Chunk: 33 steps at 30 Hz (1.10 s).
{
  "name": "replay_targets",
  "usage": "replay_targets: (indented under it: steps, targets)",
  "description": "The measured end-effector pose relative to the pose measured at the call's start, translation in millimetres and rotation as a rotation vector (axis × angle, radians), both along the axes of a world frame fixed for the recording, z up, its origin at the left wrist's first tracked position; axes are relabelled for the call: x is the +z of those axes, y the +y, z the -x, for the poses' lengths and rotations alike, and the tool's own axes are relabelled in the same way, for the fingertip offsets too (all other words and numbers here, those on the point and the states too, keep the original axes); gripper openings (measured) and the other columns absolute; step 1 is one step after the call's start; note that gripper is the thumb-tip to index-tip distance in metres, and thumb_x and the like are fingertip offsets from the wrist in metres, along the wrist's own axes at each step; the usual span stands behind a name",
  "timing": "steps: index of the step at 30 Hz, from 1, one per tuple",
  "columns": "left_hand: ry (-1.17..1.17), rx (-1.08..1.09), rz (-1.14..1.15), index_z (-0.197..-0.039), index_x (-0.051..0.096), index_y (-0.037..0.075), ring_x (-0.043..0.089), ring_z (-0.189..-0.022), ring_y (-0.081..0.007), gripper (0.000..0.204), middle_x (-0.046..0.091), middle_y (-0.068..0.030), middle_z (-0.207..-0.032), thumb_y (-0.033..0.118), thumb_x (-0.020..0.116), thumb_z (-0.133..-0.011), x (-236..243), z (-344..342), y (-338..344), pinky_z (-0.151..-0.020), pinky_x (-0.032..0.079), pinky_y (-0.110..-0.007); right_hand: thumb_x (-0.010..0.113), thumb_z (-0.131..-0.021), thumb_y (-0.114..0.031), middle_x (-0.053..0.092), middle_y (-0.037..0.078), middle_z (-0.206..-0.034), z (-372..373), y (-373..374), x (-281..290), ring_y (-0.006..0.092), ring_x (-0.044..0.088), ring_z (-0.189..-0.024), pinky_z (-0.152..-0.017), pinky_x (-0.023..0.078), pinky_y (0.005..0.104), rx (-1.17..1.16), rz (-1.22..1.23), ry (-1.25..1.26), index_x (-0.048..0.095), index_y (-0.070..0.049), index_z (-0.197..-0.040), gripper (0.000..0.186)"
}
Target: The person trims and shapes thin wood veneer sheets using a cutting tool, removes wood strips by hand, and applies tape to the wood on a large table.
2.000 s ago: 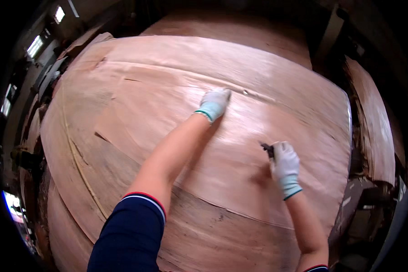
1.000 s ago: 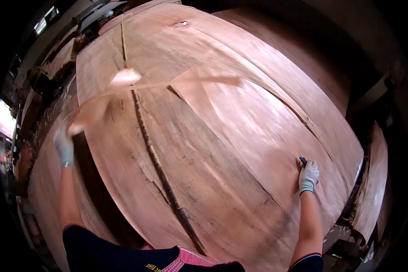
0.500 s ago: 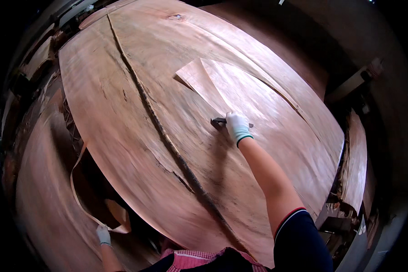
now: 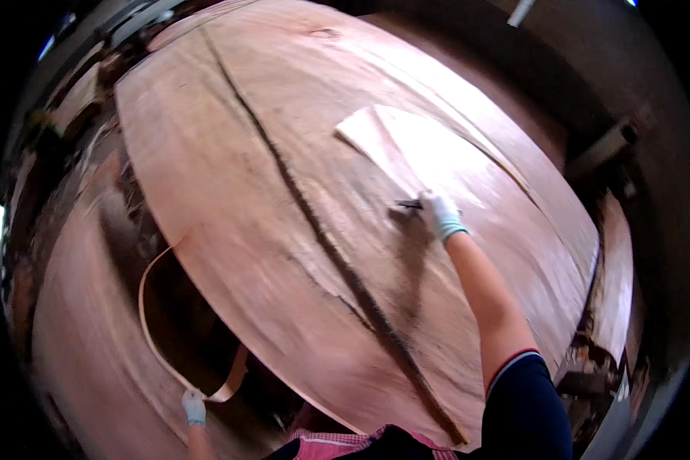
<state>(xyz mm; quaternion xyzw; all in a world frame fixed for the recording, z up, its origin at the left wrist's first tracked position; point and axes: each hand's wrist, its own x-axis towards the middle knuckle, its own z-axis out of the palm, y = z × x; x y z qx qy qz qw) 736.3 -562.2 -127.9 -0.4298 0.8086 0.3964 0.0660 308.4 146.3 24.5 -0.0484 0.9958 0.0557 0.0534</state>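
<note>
Two gloved hands apart: right hand (image 4: 439, 215) closed around a dark blade (image 4: 409, 205), pressed on the veneer sheet (image 4: 284, 192) beside a pale loose patch (image 4: 406, 149); left hand (image 4: 194, 408) pinching a thin curled strip (image 4: 157, 337) below the sheet's edge. Positions nearly unchanged since half a second ago.

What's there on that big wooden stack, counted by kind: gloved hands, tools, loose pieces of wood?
Gloved hands: 2, the right hand and the left hand
Small dark tools: 1, the tool in the right hand
Loose pale veneer patches: 1, the patch on the large veneer sheet
Thin curled veneer strips: 1, the strip in the left hand
Total: 5
</note>
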Motion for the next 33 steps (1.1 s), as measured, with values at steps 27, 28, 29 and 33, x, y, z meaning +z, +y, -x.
replay_targets:
  steps: [27, 28, 29, 33]
  targets:
    - [0.198, -1.112, 0.004, -0.082, 0.053, -0.001, 0.058, -0.073, -0.042, 0.021, 0.059, -0.0225, -0.074, 0.019, 0.056, -0.089, 256, 86, 223, -0.062, 0.045, -0.048, 0.062, -0.085, -0.006, 0.063, 0.018, -0.087, -413, -117, 145, 0.0366, 0.063, -0.079, -0.069, 0.051, 0.0396, -0.028, 1.034, 0.024, 0.054, -0.005, -0.105, 0.022]
    - [0.198, -1.124, 0.007, -0.082, 0.053, -0.001, 0.058, -0.073, -0.042, 0.021, 0.059, -0.0225, -0.074, 0.019, 0.056, -0.089, 259, 65, 233, -0.062, 0.045, -0.048, 0.062, -0.086, -0.007, 0.064, 0.018, -0.09, -453, -109, 144, 0.0389, 0.063, -0.083, -0.07, 0.051, 0.0421, -0.112, 1.054, 0.041, 0.053, -0.006, -0.106, 0.022]
    - [0.265, -1.17, 0.099, -0.081, 0.052, 0.0, 0.058, -0.074, -0.0429, 0.023, 0.058, -0.0226, -0.074, 0.02, 0.056, -0.09, 261, 45, 243, -0.062, 0.044, -0.05, 0.059, -0.085, -0.005, 0.063, 0.019, -0.089, -491, -99, 144, 0.0377, 0.064, -0.083, -0.072, 0.051, 0.0412, -0.187, 1.063, 0.051, 0.053, -0.005, -0.106, 0.022]
    - [0.301, -1.196, 0.337, -0.081, 0.051, 0.003, 0.057, -0.073, -0.0439, 0.022, 0.058, -0.0218, -0.073, 0.022, 0.055, -0.09, 267, -24, 258, -0.064, 0.043, -0.055, 0.056, -0.084, -0.002, 0.056, 0.019, -0.076, -651, -41, 124, 0.0248, 0.056, -0.068, -0.066, 0.047, 0.0341, -0.407, 0.94, 0.238, 0.056, 0.001, -0.099, 0.016]
